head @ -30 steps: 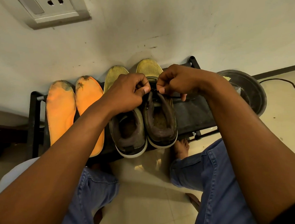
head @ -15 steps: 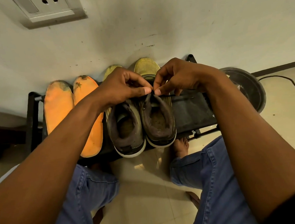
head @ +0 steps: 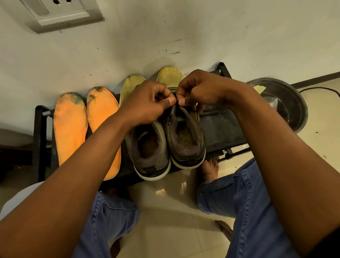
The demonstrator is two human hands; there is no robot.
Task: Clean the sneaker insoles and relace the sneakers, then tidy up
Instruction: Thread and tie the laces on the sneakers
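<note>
Nearest the camera, two knees in blue denim jeans (head: 252,213) frame a glossy cream tiled floor (head: 169,226), and a bare foot (head: 211,169) rests on it just short of a low black metal-framed rack (head: 221,126). Both forearms reach forward over the knees to the rack. The left hand (head: 146,104) and the right hand (head: 200,90) meet thumb to thumb, each with fingers curled in and pinching a thin black shoelace (head: 191,109) between thumb and forefinger; a short length of the lace shows just under the right fingers (head: 183,102), running across the throat of the shoe. Directly beneath the fingertips stand two worn dark-grey sneakers with white soles, heels toward the person: the right sneaker (head: 185,140), below where the thumbs meet, carries the lace, and the left sneaker (head: 148,149) stands touching it on its left, partly under the left wrist. Left of the left hand, two orange foam insoles (head: 71,129) with dirty toe ends lie side by side on the rack. Beyond the knuckles, the yellow-green toes (head: 170,76) of the sneakers poke out against a scuffed white wall (head: 200,30). Right of the right wrist, a round dark metal basin (head: 289,104) sits on the floor with a black cable (head: 323,90) past it. High on the wall to the left is a white socket plate (head: 60,10).
</note>
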